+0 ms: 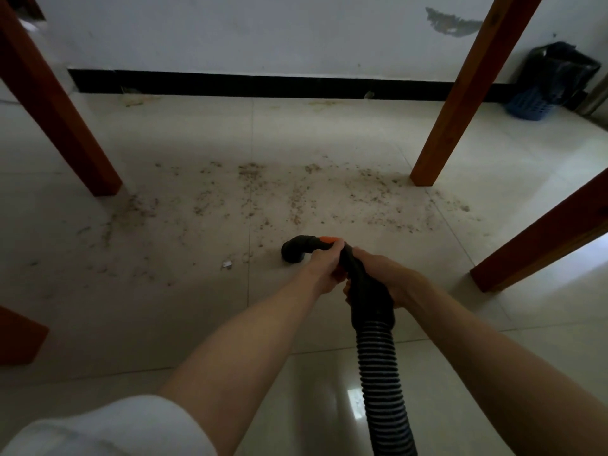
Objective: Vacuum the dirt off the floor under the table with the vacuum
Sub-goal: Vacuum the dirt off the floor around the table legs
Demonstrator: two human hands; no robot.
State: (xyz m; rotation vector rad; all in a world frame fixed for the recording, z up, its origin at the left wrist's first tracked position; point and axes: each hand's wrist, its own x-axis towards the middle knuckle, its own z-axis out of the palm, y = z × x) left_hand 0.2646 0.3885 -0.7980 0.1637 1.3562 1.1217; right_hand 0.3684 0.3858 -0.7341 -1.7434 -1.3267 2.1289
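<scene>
While both hands close around the black vacuum handle [368, 281], its curved nozzle [296, 251] points down at the pale tiled floor [329, 133], its mouth at or just above the tile; contact cannot be made out. The left hand [325, 268] grips the front of the handle with its fingers curled over the top, next to an orange button [327, 240]. The right hand [391, 278] wraps the thicker part of the handle just behind, fingers curled round its far side. From there a ribbed black hose [383, 383] runs back toward the person and leaves the picture at the bottom edge. A rolled-up white sleeve [108, 429] shows on the left arm.

Brown dirt [296, 199] lies scattered in a wide band across the floor beyond the nozzle, stretching between two wooden table legs [59, 110] that stand left and right. Some crumbs lie close to the nozzle on its left, beside a small white scrap [227, 264]. Another wooden leg [539, 238] slants in from the right edge, and a piece of the same red-brown wood [19, 337] shows at the left edge.

At the back, a white wall [263, 34] meets the floor along a black baseboard [263, 85], with a patch of peeled paint [450, 24] high on the right. In the far right corner stands a blue basket [529, 106] holding a black bag [559, 70].
</scene>
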